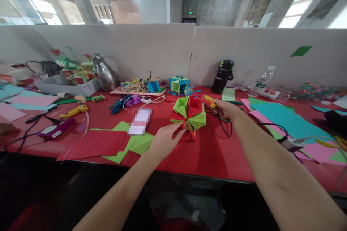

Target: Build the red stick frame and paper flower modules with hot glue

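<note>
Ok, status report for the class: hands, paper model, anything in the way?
Left hand gripping red-green paper model. Right hand on yellow tool. Black cord looped nearby.

Matt paper ornament (189, 113), smooth tabletop (230, 158) with a faint sheen

The loose red sheets (94, 144) are matt paper too. The jug (104, 74) looks like shiny, smooth metal, the water bottle (260, 82) clear, glossy plastic, the thin sticks (137, 86) bare wood; the black flask (222, 73) seems matt, though hard to tell.

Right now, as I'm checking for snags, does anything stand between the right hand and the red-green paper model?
Yes: the yellow tool in the right hand lies between, and a black cord loops beside the paper model.
</note>
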`<state>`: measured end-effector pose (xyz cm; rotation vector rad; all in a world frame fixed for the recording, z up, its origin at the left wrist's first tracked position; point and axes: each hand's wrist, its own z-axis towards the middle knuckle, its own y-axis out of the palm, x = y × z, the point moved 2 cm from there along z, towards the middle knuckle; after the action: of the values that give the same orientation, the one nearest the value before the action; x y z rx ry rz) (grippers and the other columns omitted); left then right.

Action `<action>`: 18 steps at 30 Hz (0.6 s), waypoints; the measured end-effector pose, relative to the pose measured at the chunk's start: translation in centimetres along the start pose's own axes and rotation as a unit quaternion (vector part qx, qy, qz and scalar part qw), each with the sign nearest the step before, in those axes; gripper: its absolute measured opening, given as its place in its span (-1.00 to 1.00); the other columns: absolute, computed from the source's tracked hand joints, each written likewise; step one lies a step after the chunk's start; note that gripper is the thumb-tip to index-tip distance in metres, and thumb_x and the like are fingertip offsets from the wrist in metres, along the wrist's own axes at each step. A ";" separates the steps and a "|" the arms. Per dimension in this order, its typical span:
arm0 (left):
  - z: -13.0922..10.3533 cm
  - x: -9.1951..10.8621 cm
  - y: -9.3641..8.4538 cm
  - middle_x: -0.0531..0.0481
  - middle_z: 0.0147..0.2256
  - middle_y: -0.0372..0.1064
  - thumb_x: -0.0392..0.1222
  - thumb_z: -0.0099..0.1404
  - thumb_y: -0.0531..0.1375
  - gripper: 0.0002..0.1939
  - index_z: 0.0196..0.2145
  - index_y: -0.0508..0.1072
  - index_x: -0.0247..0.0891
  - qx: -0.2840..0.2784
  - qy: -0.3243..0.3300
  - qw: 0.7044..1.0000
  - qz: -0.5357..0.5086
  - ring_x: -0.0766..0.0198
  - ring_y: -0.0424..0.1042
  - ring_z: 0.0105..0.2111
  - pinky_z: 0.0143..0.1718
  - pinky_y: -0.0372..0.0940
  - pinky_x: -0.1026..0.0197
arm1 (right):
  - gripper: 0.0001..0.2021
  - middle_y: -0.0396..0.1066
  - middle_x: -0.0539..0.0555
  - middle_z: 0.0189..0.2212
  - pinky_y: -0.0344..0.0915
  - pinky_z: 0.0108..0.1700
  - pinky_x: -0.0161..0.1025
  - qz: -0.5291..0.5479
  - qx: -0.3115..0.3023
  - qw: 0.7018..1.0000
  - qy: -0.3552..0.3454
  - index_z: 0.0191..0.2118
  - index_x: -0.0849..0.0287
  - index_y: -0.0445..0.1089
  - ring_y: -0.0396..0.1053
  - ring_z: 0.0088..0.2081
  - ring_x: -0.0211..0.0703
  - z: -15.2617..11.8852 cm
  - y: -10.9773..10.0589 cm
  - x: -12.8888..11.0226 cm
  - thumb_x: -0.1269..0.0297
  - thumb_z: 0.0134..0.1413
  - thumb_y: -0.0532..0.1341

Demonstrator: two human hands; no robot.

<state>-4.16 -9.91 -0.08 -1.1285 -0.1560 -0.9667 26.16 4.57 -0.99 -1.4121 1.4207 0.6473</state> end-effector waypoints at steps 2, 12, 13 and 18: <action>0.0 0.0 0.0 -0.05 -0.10 0.56 -0.09 0.39 0.15 -0.72 -0.03 0.50 -0.21 0.003 0.001 1.000 -0.001 0.16 0.54 -0.15 -0.13 0.42 0.18 | -0.80 0.28 -0.05 -0.69 0.24 -0.60 -0.39 0.042 -0.016 0.999 -0.012 -0.42 0.13 0.26 0.22 -0.67 -0.32 -1.1 -1.1 -0.6 0.16 0.18 0.12; 0.1 -0.1 -0.1 -0.03 -0.14 0.56 -0.07 0.39 0.16 -0.74 -0.05 0.52 -0.19 -0.003 -0.002 1.000 -0.015 0.20 0.55 -0.20 -0.18 0.41 0.22 | -0.76 0.53 0.07 -0.26 0.30 -0.46 -0.31 0.154 -0.183 0.939 -0.245 -0.22 0.13 0.41 0.33 -0.53 -0.30 -12.5 -2.4 -0.9 0.38 -0.10 0.28; 0.1 -0.2 0.0 -0.03 -0.15 0.56 -0.07 0.39 0.16 -0.74 -0.06 0.52 -0.19 -0.002 -0.003 1.000 -0.014 0.20 0.55 -0.20 -0.17 0.41 0.22 | -0.78 0.53 0.09 -0.25 0.30 -0.44 -0.30 0.124 -0.197 0.940 -0.250 -0.22 0.14 0.42 0.34 -0.50 -0.28 -13.6 -2.0 -0.4 0.35 -0.08 0.30; 0.1 -0.5 0.1 -0.04 -0.14 0.56 -0.09 0.39 0.15 -0.74 -0.03 0.51 -0.17 -0.008 -0.010 1.000 -0.018 0.20 0.54 -0.21 -0.19 0.41 0.22 | -0.77 0.52 0.11 -0.30 0.38 -0.30 -0.23 -0.042 -0.230 0.945 -0.230 -0.23 0.17 0.46 0.41 -0.39 -0.19 -16.4 -0.6 2.7 0.18 -0.01 0.33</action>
<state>-4.37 -9.57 -0.32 -1.1531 -0.1855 -0.9908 22.75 -11.24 2.77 -1.5313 0.8635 1.2210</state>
